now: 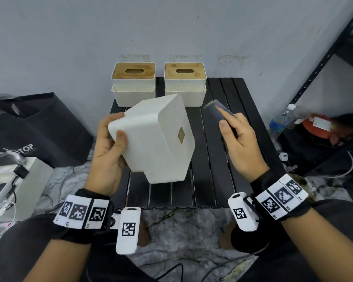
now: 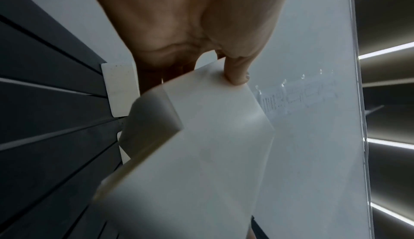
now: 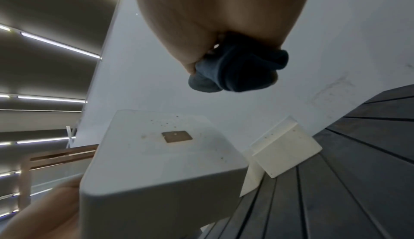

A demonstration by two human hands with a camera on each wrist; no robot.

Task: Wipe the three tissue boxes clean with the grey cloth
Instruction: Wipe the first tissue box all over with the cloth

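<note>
The left hand [image 1: 108,151] holds one tissue box [image 1: 155,139] in the air above the middle of the black slatted table [image 1: 212,180], tilted, with the thumb curled over one corner and the fingers behind the far side, where they are hidden. The right hand [image 1: 239,143] grips the grey cloth [image 1: 220,111], which is folded into a thick roll between thumb and fingers; the cloth is just beside the box but does not touch it yet. The two other tissue boxes [image 1: 133,84] [image 1: 185,84] stand side by side at the far edge of the table, the left one partly over the far left corner. The main risk, I think, is the grip on the raised box: it is smooth and held by one hand only, so a firm push of the cloth from the right can turn it in the fingers or press it out of the hand, and it may fall on the boxes behind. In the right wrist view small brown specks [image 3: 165,122] sit near the brown label [image 3: 177,136]; a rolled cloth touches with a narrow part only and may miss them.
</note>
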